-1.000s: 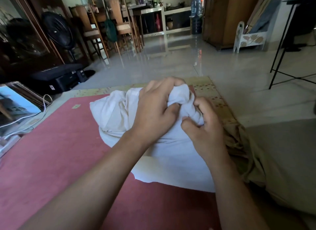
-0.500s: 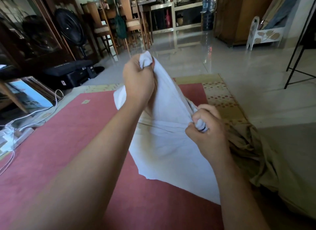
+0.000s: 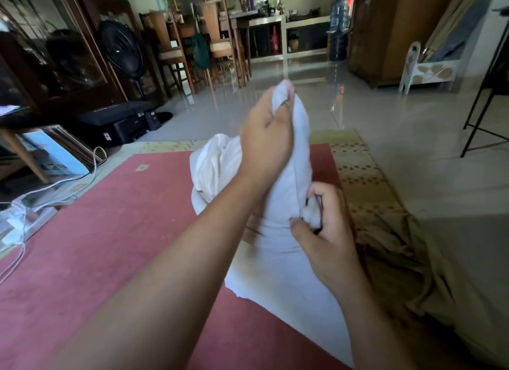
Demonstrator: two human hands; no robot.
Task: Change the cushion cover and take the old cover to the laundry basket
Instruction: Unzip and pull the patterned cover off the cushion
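A: The left hand [image 3: 265, 146] is gripping the white cover [image 3: 275, 281] right at its top end. Its fingers are curling tight round a bunch of cloth, and it is holding that end up above the red rug [image 3: 110, 245].

B: And the right hand [image 3: 327, 232] is working lower down, at the cover's right side. Thumb and fingers are curling in and pinching a small wad of the same white fabric.

A: So both hands are clamping onto the one piece. Between them the cloth is rising in a narrow column, like a tent.

B: The bottom part is lying flat on the rug, spreading toward its near right edge. Another bunched fold is sagging behind the left wrist, nearer the rug's far edge.

A: Just beside the cover, at the rug's right edge, a crumpled beige cloth [image 3: 399, 259] is lying in a heap. It is partly covering the rug's yellow dotted border [image 3: 360, 174].

B: Whether the two fabrics are touching under the right forearm, I cannot tell.

A: Off the rug's left edge, white cables [image 3: 55, 186] are trailing across the floor near a black printer [image 3: 121, 123].

B: Behind that, a black fan [image 3: 121, 48] is standing beside wooden chairs [image 3: 217, 46], well apart from the hands. The glossy tiled floor [image 3: 385, 116] is reflecting light beyond the rug's far edge.
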